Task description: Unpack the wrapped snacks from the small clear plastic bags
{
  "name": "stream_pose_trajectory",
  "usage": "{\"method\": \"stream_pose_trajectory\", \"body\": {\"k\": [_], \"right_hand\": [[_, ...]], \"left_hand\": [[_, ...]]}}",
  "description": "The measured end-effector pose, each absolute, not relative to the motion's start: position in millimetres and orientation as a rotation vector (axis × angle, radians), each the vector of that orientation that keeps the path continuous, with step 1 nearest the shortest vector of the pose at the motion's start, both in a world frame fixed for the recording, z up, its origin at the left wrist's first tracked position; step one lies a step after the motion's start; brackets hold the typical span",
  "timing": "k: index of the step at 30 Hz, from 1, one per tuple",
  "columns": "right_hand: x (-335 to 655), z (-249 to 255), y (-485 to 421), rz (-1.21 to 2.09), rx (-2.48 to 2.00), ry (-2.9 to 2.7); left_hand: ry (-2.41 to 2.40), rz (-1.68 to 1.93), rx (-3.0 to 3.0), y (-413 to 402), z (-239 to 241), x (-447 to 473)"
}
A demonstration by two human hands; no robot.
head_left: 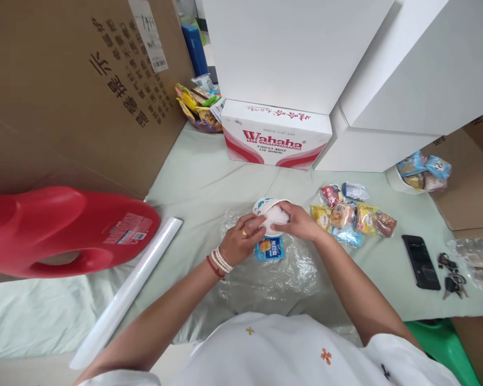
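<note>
A white paper bowl [263, 203] with a blue pattern is tilted just above the table, its mouth turned towards me. My left hand [242, 238] is closed around its left side, fingers over the rim. White, crumpled, soft-looking material [277, 215] shows inside the bowl. My right hand [300, 221] reaches in from the right, thumb and fingers closed on this wad at the bowl's edge; the exact grip is partly hidden. Just below the bowl a blue snack packet [269, 249] lies on a clear plastic sheet [293, 273].
Several snack packets [343, 214] lie to the right, near a phone [421, 261] and keys [454, 279]. Behind stands a Wahaha water box [277, 140]. A snack basket [203, 124], red jug [64, 214] and white roll [126, 292] are on the left; a snack bowl [400, 181] is far right.
</note>
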State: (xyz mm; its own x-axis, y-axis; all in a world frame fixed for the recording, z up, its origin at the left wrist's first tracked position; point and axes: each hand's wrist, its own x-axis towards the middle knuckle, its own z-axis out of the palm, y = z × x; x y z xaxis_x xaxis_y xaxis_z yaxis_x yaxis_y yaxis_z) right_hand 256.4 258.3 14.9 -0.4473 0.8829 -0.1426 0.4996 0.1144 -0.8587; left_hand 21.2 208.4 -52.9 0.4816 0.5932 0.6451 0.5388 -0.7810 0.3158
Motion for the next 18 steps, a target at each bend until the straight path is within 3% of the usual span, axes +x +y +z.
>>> {"method": "stream_pose_trajectory", "body": {"k": [7,12,16,18], "right_hand": [[340.4,28.0,237.7,1.648,-1.151,-1.503],[378.0,40.4,284.0,1.486,-1.272,-0.945],[385.1,43.8,331.0,1.299,-1.566,-0.853],[386.3,50.2,330.8,1.057,-1.794,-0.957]], "left_hand": [[1.024,1.201,2.557,223.6,-45.1,16.8],[1.068,1.129,2.513,231.6,-31.9,11.7],[1.081,1.077,2.525,227.8,-21.8,12.8],[1.069,1.065,2.531,223.8,-13.4,12.9]]}}
